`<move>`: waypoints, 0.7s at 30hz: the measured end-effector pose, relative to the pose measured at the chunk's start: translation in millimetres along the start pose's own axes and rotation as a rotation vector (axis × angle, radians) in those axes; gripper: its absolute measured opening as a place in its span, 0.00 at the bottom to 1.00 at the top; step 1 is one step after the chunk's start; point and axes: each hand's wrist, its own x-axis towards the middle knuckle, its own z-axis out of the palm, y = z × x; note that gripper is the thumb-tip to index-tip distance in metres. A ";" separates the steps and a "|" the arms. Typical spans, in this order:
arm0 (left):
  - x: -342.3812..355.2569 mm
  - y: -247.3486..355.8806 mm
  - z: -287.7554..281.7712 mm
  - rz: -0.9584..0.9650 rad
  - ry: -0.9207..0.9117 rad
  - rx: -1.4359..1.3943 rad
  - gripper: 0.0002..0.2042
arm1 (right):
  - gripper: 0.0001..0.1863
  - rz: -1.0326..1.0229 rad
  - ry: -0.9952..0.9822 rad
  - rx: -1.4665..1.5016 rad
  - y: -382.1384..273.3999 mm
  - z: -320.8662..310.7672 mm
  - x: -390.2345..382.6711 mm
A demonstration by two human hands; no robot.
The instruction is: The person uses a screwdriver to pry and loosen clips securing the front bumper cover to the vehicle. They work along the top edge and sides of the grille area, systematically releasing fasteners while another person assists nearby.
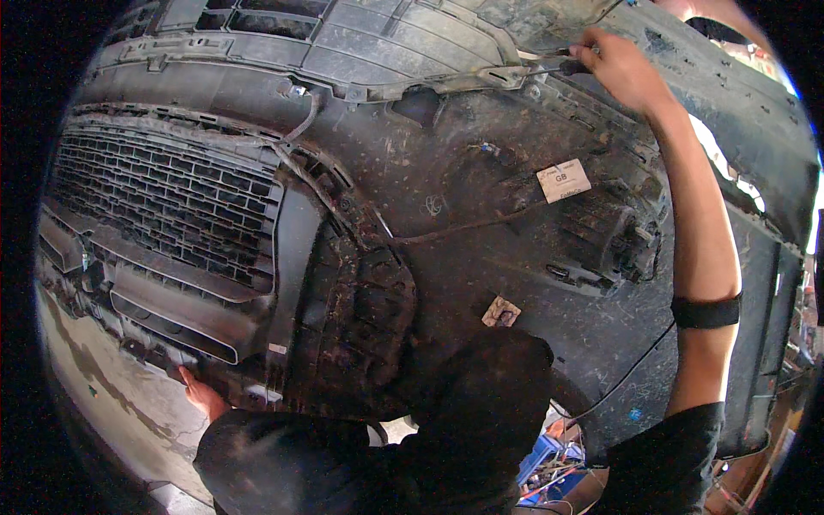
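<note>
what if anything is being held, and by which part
Right hand: apparently a slim tool, by one end. Left hand: at the edge of the bumper; grip unclear.

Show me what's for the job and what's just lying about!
Seems part of the job: left hand; right hand, its held thing unclear; big dark bumper; grille.

Probably just lying about: blue container; jumbled bits there.

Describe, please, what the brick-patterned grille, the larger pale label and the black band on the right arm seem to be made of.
Grille: probably moulded plastic, dull and dark; its thin bars repeat evenly, without metallic gleam.
Pale label: likely paper or card, matte; it is printed and straight-edged.
Black band: perhaps elastic fabric, matte; it fits closely, but the weave is unclear.
</note>
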 end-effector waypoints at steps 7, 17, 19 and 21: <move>29.5 -34.5 -12.9 0.092 -0.013 0.133 0.29 | 0.25 0.080 0.099 0.195 7.5 7.7 -11.8; 60.9 -54.0 -25.5 0.394 -0.109 0.645 0.29 | 0.11 0.099 -0.098 0.452 6.2 -10.5 -14.8; 51.7 -46.6 -19.4 0.146 -0.039 0.318 0.31 | 0.27 0.030 0.059 0.238 4.7 -5.6 -18.9; 40.9 -38.2 -13.9 0.106 -0.032 0.195 0.31 | 0.32 0.379 -0.113 0.226 6.0 -2.9 -18.5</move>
